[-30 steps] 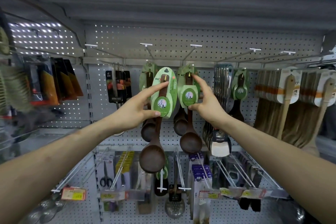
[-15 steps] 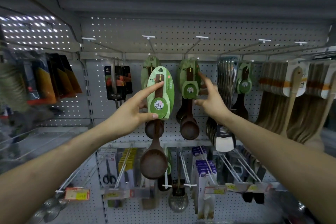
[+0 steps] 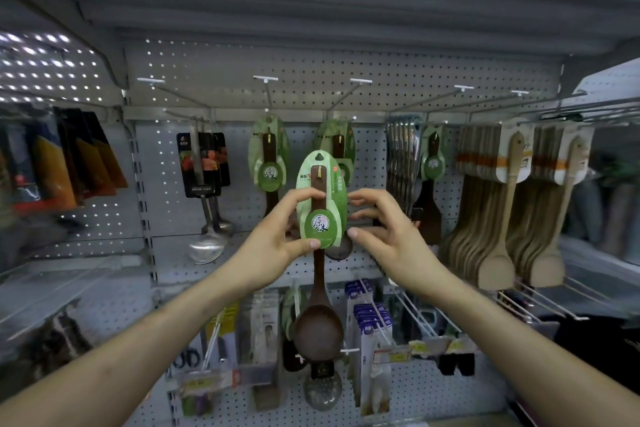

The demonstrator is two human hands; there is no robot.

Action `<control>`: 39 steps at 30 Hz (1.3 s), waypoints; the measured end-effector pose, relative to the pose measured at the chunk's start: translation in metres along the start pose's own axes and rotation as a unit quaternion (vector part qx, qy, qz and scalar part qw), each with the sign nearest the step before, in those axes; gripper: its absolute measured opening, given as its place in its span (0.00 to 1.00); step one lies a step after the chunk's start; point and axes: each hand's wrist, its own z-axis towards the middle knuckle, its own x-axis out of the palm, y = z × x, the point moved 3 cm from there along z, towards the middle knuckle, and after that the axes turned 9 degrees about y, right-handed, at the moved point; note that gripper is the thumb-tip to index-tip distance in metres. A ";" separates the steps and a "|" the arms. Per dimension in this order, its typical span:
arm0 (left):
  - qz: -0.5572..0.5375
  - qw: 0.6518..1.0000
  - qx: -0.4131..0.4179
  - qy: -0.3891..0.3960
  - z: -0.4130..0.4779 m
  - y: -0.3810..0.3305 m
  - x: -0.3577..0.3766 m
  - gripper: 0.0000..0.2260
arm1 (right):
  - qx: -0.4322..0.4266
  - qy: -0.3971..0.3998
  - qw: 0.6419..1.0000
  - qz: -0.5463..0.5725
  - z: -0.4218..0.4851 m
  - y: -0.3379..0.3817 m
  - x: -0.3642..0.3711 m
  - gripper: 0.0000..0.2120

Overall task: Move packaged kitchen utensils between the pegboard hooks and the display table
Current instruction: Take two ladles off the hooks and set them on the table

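Since half a second ago, the carded dark wooden ladle (image 3: 320, 218) has come off its hook and now sits lower and nearer, in front of the pegboard (image 3: 242, 94) at the centre of the scene. Both hands have closed in on it, and the right hand no longer touches the hanging ladles.

The left hand (image 3: 277, 239) grasps the green card, thumb at its lower edge and forefinger across the handle higher up. The right hand (image 3: 384, 236) is at the card's right edge with fingers curled; whether it actually grips the card or only touches it cannot be told. The ladle hangs upright, its bowl low between the forearms.

Behind it, two more green-carded ladles (image 3: 270, 163) hang on the far hooks. To the left hang steel ladles (image 3: 207, 218) with dark cards. To the right hang pale wooden spatulas (image 3: 498, 246) in a thick row. Lower hooks carry small packaged goods (image 3: 370, 333).
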 end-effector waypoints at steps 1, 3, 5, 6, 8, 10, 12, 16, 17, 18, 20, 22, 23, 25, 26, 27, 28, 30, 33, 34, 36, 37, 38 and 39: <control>0.011 1.000 0.003 0.002 0.003 -0.002 0.005 0.30 | -0.005 0.003 1.000 0.006 0.000 0.001 0.000 0.23; 0.022 1.000 0.003 0.004 0.010 -0.004 0.014 0.28 | -0.010 0.006 0.999 0.034 0.003 0.003 -0.004 0.23; 0.043 0.999 0.006 0.001 0.018 -0.003 0.022 0.27 | -0.012 0.005 0.997 0.073 0.005 0.003 -0.009 0.24; 0.057 0.998 0.009 0.002 0.021 -0.002 0.027 0.27 | -0.012 0.007 0.996 0.089 0.006 0.003 -0.012 0.24; 0.063 0.998 0.006 0.000 0.027 0.000 0.034 0.27 | -0.007 0.008 0.995 0.103 0.009 0.000 -0.017 0.24; 0.047 0.999 0.000 -0.008 0.031 0.001 0.041 0.26 | -0.004 0.005 0.993 0.115 0.010 -0.006 -0.023 0.24; 0.063 0.998 0.002 -0.014 0.029 0.003 0.046 0.25 | -0.009 0.001 0.991 0.133 0.013 -0.008 -0.029 0.25; 0.131 0.990 -0.029 0.033 0.017 0.018 0.054 0.23 | -0.026 -0.022 0.991 0.132 0.025 -0.008 -0.042 0.25; 0.144 0.988 -0.040 0.047 0.015 0.021 0.056 0.24 | -0.031 -0.030 0.991 0.127 0.030 -0.007 -0.045 0.26; 0.157 0.985 -0.052 0.057 0.013 0.022 0.056 0.25 | -0.034 -0.033 0.991 0.125 0.034 -0.007 -0.048 0.26; 0.172 0.980 -0.074 0.063 0.011 0.025 0.054 0.26 | -0.039 -0.032 0.991 0.127 0.042 -0.006 -0.049 0.26; 0.182 0.978 -0.083 0.060 0.011 0.026 0.051 0.25 | -0.046 -0.026 0.991 0.125 0.049 -0.005 -0.048 0.27; 0.189 0.977 -0.083 0.058 0.012 0.025 0.050 0.25 | -0.048 -0.024 0.991 0.125 0.052 -0.004 -0.047 0.27; 0.198 0.975 -0.080 0.056 0.012 0.024 0.048 0.24 | -0.049 -0.021 0.990 0.127 0.058 -0.004 -0.045 0.28; 0.199 0.975 -0.080 0.056 0.012 0.024 0.046 0.25 | -0.048 -0.021 0.990 0.128 0.060 -0.004 -0.044 0.28; 0.199 0.975 -0.081 0.054 0.013 0.025 0.044 0.26 | -0.047 -0.024 0.990 0.128 0.063 -0.005 -0.043 0.28; 0.198 0.976 -0.080 0.052 0.014 0.025 0.041 0.27 | -0.047 -0.027 0.991 0.126 0.065 -0.005 -0.043 0.28; 0.194 0.976 -0.079 0.051 0.017 0.026 0.038 0.31 | -0.045 -0.034 0.991 0.123 0.068 -0.007 -0.044 0.29; 0.205 0.974 -0.079 0.052 0.023 0.029 0.035 0.36 | -0.038 -0.038 0.990 0.127 0.074 -0.010 -0.046 0.30; 0.208 0.974 -0.076 0.050 0.024 0.030 0.036 0.36 | -0.037 -0.039 0.990 0.129 0.075 -0.011 -0.047 0.30; 0.205 0.975 -0.066 0.044 0.027 0.031 0.037 0.36 | -0.034 -0.042 0.991 0.123 0.077 -0.013 -0.048 0.30; 0.204 0.976 -0.063 0.039 0.028 0.033 0.038 0.37 | -0.033 -0.045 0.991 0.119 0.077 -0.014 -0.049 0.30; 0.206 0.976 -0.061 0.032 0.029 0.035 0.039 0.37 | -0.032 -0.047 0.991 0.118 0.078 -0.016 -0.049 0.30; 0.210 0.976 -0.060 0.023 0.030 0.037 0.039 0.38 | -0.029 -0.049 0.991 0.117 0.080 -0.018 -0.050 0.30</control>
